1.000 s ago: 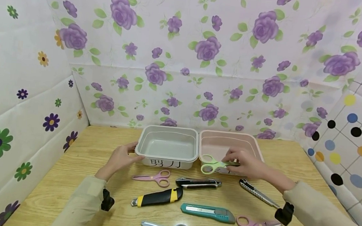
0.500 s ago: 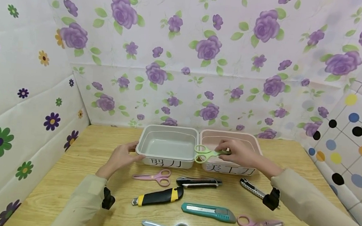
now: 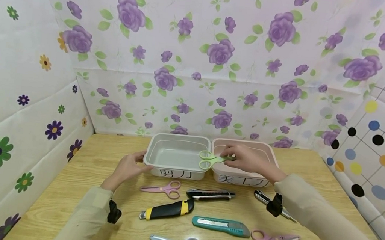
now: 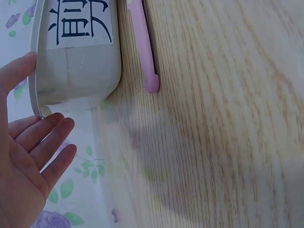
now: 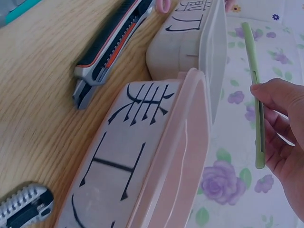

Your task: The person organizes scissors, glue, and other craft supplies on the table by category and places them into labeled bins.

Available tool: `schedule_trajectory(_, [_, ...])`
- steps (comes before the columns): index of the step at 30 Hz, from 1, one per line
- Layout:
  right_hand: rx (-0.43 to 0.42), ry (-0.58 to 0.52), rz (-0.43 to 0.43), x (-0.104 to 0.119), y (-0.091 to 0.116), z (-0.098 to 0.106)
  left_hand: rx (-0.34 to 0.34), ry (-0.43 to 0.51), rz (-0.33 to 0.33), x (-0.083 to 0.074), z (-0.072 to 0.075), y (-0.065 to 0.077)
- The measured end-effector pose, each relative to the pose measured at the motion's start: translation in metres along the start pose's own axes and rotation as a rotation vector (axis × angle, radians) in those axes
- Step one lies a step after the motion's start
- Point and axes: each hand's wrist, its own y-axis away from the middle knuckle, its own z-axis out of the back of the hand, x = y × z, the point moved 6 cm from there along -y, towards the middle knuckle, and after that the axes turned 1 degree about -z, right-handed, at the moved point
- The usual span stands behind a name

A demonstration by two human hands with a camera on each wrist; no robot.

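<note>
Scissors [image 3: 214,159], light-green plastic, hang above the edge of grey rectangular plastic tub [image 3: 175,168], blades pinched in your right hand [image 3: 245,160]; slack pinch could drop them across its rim. Your left hand [image 3: 127,168], fingers loose, touches it.

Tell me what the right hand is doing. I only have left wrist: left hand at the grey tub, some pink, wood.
Observer: The right hand pinches green scissors between thumb and fingers.

Operator: Where are they relative to the grey tub?

Observer: In the head view their handle loops overlap its right rim, beside a pink tub.

Operator: Touching either tub?

Observer: They look clear: the right wrist view shows the flowered backdrop between the scissors and both rims.
</note>
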Motion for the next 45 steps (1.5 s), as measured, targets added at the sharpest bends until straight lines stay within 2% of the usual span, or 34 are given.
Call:
schedule_trajectory(4, [0.008,-0.032,-0.006,0.002,-0.008,-0.003,0.001,-0.003,-0.004,0.0,0.0,0.0])
schedule_trajectory(8, [0.014,-0.035,0.031,0.003,-0.016,-0.005,0.009,-0.002,-0.007,0.0,0.0,-0.001])
schedule_trajectory(12, [-0.017,-0.023,0.064,0.003,-0.026,-0.005,0.009,-0.005,-0.003,0.001,-0.001,-0.002])
schedule_trajectory(21, [-0.029,-0.017,0.033,0.003,-0.045,-0.007,0.009,0.01,0.012,0.003,0.0,-0.001])
schedule_trajectory(32, [-0.033,-0.024,-0.006,0.002,-0.056,-0.017,0.013,0.014,0.006,0.0,0.0,-0.001])
schedule_trajectory(45, [-0.033,-0.027,0.004,0.001,-0.07,-0.035,0.016,0.02,0.028,0.001,-0.001,-0.001])
